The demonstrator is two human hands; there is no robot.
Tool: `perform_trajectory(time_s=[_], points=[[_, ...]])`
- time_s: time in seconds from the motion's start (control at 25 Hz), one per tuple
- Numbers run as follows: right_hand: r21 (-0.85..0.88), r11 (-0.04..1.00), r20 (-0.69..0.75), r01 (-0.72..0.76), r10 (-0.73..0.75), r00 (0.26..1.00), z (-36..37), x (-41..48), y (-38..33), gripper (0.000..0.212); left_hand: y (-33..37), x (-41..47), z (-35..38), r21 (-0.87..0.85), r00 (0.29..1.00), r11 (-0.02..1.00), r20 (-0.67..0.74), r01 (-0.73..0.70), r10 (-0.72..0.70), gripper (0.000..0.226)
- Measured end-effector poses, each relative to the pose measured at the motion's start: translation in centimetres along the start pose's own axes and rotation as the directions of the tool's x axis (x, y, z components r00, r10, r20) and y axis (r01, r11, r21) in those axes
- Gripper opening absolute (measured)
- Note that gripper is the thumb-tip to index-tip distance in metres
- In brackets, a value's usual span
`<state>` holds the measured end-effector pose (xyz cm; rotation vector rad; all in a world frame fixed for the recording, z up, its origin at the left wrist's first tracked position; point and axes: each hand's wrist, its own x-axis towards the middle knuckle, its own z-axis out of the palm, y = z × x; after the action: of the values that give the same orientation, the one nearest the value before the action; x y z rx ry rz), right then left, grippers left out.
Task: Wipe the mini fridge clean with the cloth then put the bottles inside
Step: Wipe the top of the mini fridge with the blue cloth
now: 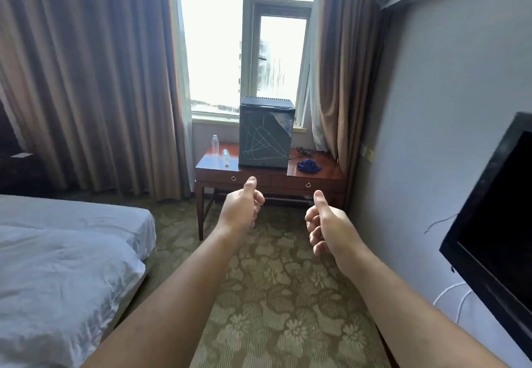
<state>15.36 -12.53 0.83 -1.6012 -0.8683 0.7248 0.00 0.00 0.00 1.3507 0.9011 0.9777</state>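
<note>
Standing on a wooden worktop (316,177) below the window (247,36), the mini fridge (266,134) is showing a shut door that is streaked with pale, crossing scribble marks. Taking the fridge as the landmark: one clear bottle (215,145) is standing upright to its left, well apart from it, and a second bottle (225,158) is lying on its side between that one and the fridge, just beside the fridge's lower left corner. To the right of the fridge a crumpled blue cloth (309,165) is lying on the worktop, near but not touching it, with a black cord (305,152) trailing just behind the cloth.

Both arms are reaching forward, well short of the fridge and lower in the view. The left hand (243,209) is curling its fingers in loosely with the thumb pointing up, gripping nothing. The right hand (325,225) is doing the same, fingers folded and thumb raised, empty. A bed (63,258) is sitting far to the fridge's left, and a dark screen (501,203) is hanging on the wall to its right.
</note>
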Motion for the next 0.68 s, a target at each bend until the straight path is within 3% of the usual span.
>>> perform_trajectory(time_s=[0.16,0.4,0.68], points=[[-0.069,0.996,0.032,-0.059,0.061,0.998,3.6,8.6,2.3,0.058,-3.0,8.5,-1.3,0.016,0.998,0.999,0.050,0.035,-0.035,0.053],[0.007,0.993,-0.036,-0.118,0.118,0.992,6.7,22.1,2.0,0.054,-4.1,22.1,-3.5,-0.017,0.986,0.987,-0.051,0.159,-0.159,0.052],[0.103,0.976,-0.006,-0.190,0.192,0.981,7.4,39.3,7.7,0.054,-8.2,38.3,4.0,0.137,0.981,0.973,0.013,0.188,-0.192,0.052]])
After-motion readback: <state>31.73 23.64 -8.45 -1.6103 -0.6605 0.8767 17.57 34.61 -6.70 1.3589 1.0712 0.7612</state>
